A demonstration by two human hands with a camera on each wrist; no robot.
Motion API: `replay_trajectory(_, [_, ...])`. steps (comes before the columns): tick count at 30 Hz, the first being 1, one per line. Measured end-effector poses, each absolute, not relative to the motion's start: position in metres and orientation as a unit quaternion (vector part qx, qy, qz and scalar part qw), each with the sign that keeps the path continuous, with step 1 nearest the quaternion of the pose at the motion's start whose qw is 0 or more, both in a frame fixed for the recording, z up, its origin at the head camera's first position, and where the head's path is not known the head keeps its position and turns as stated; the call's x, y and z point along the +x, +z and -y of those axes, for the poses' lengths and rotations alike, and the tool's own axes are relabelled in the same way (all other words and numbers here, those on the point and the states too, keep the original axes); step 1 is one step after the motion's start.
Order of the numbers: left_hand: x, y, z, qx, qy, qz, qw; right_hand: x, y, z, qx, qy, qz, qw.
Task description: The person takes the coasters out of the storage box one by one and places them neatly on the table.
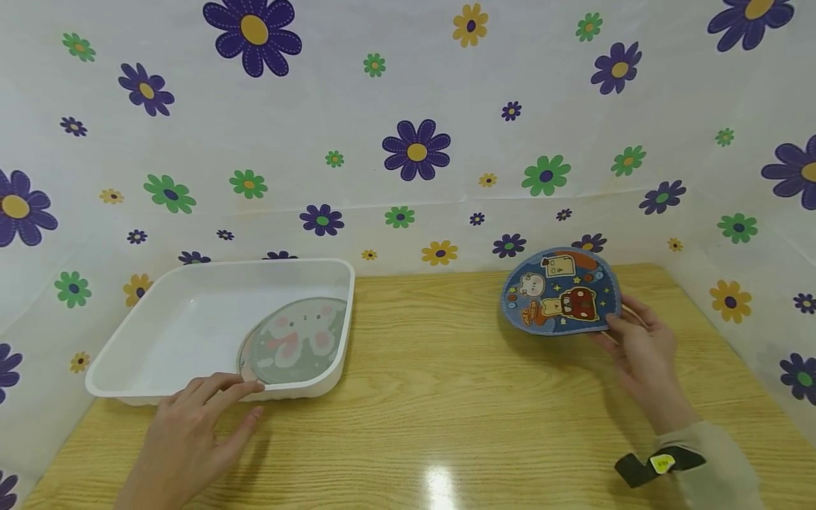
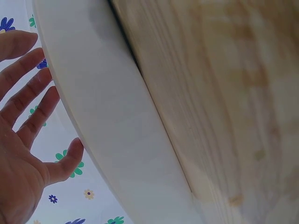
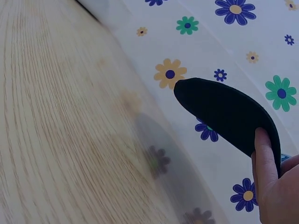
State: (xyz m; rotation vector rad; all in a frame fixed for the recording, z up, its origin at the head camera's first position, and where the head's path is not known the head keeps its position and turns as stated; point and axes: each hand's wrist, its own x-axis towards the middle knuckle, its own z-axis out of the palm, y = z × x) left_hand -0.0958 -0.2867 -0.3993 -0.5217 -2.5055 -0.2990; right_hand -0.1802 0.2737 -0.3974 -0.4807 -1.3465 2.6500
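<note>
In the head view, my right hand (image 1: pixel 644 347) pinches the lower right edge of a blue rounded pad (image 1: pixel 529 312) with cartoon prints, held tilted above the table. The right wrist view shows its plain dark underside (image 3: pixel 224 105), slightly bowed, with fingers of the right hand (image 3: pixel 278 186) lying along it. My left hand (image 1: pixel 194 425) touches the near rim of a white tray (image 1: pixel 95 379), its fingers spread and loosely bent. In the tray's right end lies a grey-green pad with a bunny face (image 1: pixel 290 347), which partly covers something pinkish at its left.
The wooden table (image 1: pixel 433 368) stretches between the tray and the right hand. A white flowered cloth (image 1: pixel 414 85) hangs behind it and along both sides. A black strap (image 1: pixel 659 464) with a yellow label is around the right sleeve.
</note>
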Motion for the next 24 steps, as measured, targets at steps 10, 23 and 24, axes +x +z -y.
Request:
replay_trajectory(10, [-0.096,-0.401,0.288,-0.201,-0.107,0.931,0.285,-0.178,-0.401,-0.287,-0.178,0.882,0.43,0.077])
replay_trajectory(23, [-0.094,-0.399,0.287,-0.202,-0.109,0.931,0.285,-0.181,-0.405,-0.302,-0.211,0.877,0.42,0.101])
replay_trajectory(24, [-0.094,-0.399,0.287,-0.202,-0.108,0.93,0.286,-0.181,-0.406,-0.303,-0.214,0.877,0.418,0.104])
